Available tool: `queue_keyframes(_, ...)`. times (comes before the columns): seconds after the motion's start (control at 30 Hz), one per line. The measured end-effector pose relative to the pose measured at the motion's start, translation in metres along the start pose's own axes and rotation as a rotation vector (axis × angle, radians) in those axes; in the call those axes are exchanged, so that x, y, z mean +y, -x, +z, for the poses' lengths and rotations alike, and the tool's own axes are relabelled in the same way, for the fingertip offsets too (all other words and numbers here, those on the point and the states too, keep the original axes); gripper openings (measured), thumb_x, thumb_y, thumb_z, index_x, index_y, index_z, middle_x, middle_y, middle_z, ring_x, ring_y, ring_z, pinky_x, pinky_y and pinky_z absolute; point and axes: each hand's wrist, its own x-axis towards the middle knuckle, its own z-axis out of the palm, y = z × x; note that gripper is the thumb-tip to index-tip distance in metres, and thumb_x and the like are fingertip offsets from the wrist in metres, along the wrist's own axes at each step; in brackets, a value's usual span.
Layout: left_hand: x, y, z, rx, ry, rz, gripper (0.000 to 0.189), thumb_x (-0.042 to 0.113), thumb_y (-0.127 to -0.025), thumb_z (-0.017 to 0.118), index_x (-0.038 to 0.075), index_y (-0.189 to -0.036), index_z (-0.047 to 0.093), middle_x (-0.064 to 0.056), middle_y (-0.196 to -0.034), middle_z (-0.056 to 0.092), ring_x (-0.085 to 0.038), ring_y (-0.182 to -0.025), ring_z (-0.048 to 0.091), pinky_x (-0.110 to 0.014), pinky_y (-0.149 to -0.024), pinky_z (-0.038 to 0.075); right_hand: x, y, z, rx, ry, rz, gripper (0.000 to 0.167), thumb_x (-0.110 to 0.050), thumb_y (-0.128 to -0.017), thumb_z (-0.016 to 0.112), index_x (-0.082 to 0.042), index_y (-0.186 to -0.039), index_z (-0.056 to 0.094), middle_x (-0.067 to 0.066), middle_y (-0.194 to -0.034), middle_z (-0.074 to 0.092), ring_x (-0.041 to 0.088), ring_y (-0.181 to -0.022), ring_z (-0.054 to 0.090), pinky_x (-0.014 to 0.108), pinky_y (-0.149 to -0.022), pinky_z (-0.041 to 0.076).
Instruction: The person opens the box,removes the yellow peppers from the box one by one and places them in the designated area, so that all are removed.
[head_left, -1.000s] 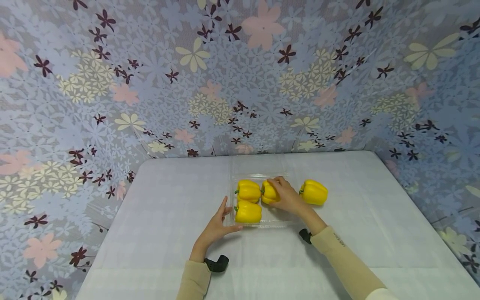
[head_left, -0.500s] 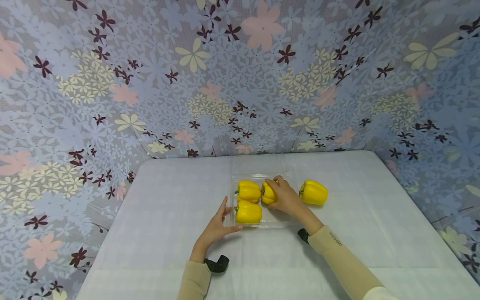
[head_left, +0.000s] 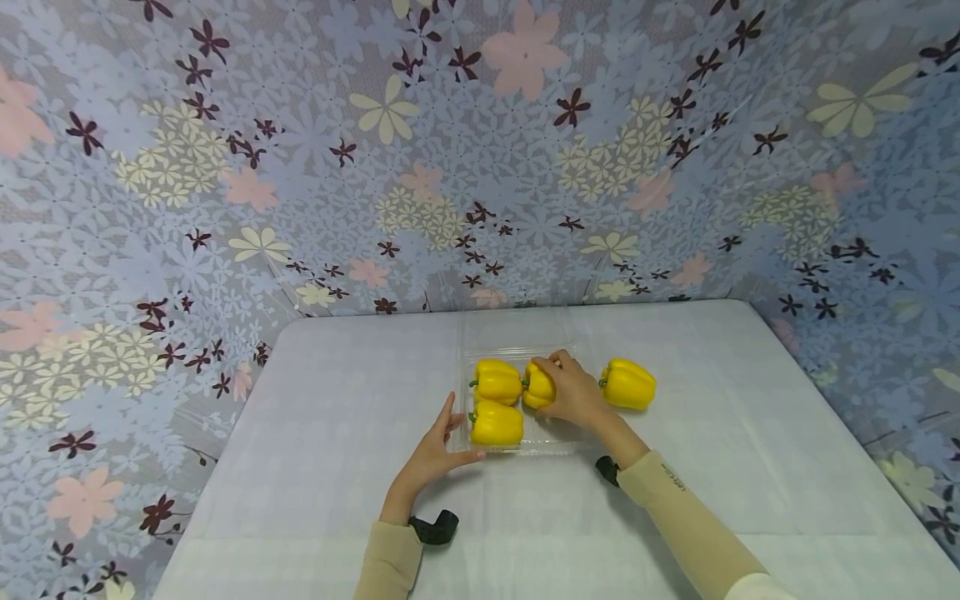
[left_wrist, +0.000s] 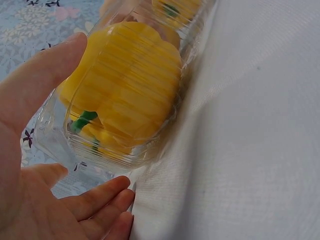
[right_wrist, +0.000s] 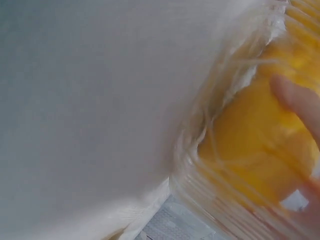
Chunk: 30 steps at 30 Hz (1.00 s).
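A clear plastic clamshell container [head_left: 557,435] lies on the table with its lid [head_left: 517,329] folded back toward the wall. On its left side sit two yellow bell peppers, one behind [head_left: 497,382] and one in front [head_left: 497,424], stems facing left. My right hand [head_left: 576,396] grips another yellow bell pepper [head_left: 537,387] in the back right of the container, hiding part of it. At the front left corner my left hand [head_left: 433,454] is spread, its thumb [left_wrist: 70,55] along the container's wall and its other fingers extended beside the end.
One more yellow bell pepper [head_left: 628,385] lies on the white-covered table [head_left: 337,417], right of the container. A flowered wall covering [head_left: 480,167] rises behind the table's far edge. Black wrist cameras [head_left: 435,528] sit on both wrists.
My right hand has shifted slightly on the pepper in the container, its forearm a little further left than a second ago. The left hand stays put.
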Motion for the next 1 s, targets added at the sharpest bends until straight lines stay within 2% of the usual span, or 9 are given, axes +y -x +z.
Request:
queue_keyframes(0.27,0.001,0.0,0.0,0.003,0.003,0.003,0.109,0.034,-0.075,0.08,0.022,-0.155,0.006,-0.019,-0.148,0.039,-0.038,-0.138,0.035,-0.052,-0.116,0.029,0.003,0.0,-0.008,0.041,-0.043,0.024,0.085,-0.028,-0.064,0.087,-0.014,-0.138,0.048,0.017,-0.123,0.047,0.033,-0.103,0.056,0.049,-0.081,0.054)
queue_keyframes(0.4,0.0,-0.001,0.001,0.007,-0.002,-0.002,0.108,0.03,-0.077,0.08,0.019,-0.155,0.006,-0.019,-0.148,0.039,-0.038,-0.138,0.035,-0.052,-0.116,0.029,0.003,0.001,-0.014,0.062,-0.113,0.038,0.086,-0.027,-0.063,0.088,-0.015,-0.139,0.047,0.017,-0.126,0.046,0.035,-0.109,0.055,0.051,-0.088,0.052)
queue_keyframes(0.57,0.001,-0.001,0.001,0.002,0.021,0.015,0.108,0.023,-0.077,0.079,0.013,-0.155,0.004,-0.025,-0.148,0.037,-0.043,-0.138,0.033,-0.056,-0.115,0.027,0.003,0.002,-0.02,0.086,-0.254,0.068,0.086,-0.022,-0.064,0.088,-0.012,-0.139,0.047,0.015,-0.125,0.046,0.035,-0.11,0.053,0.053,-0.095,0.049)
queue_keyframes(0.73,0.0,0.001,0.001,0.004,0.01,0.025,0.108,0.029,-0.077,0.079,0.017,-0.155,0.005,-0.022,-0.148,0.038,-0.04,-0.138,0.035,-0.053,-0.115,0.029,0.003,0.004,-0.028,0.098,-0.338,0.107,0.086,-0.022,-0.065,0.088,-0.012,-0.139,0.046,0.015,-0.125,0.045,0.035,-0.111,0.053,0.054,-0.096,0.047)
queue_keyframes(0.93,-0.001,0.001,0.002,0.009,0.013,0.023,0.109,0.035,-0.076,0.08,0.021,-0.155,0.006,-0.019,-0.148,0.039,-0.038,-0.138,0.035,-0.052,-0.116,0.029,0.004,0.005,-0.039,0.108,-0.394,0.103,0.088,-0.026,-0.065,0.088,-0.012,-0.14,0.045,0.017,-0.125,0.044,0.035,-0.112,0.051,0.056,-0.099,0.046)
queue_keyframes(1.0,0.007,0.005,0.001,0.004,0.017,0.019,0.108,0.032,-0.077,0.08,0.018,-0.155,0.006,-0.021,-0.148,0.038,-0.04,-0.138,0.034,-0.053,-0.116,0.029,0.006,0.005,-0.042,0.111,-0.418,0.097,0.087,-0.024,-0.065,0.088,-0.012,-0.14,0.045,0.017,-0.125,0.043,0.034,-0.113,0.05,0.055,-0.099,0.045)
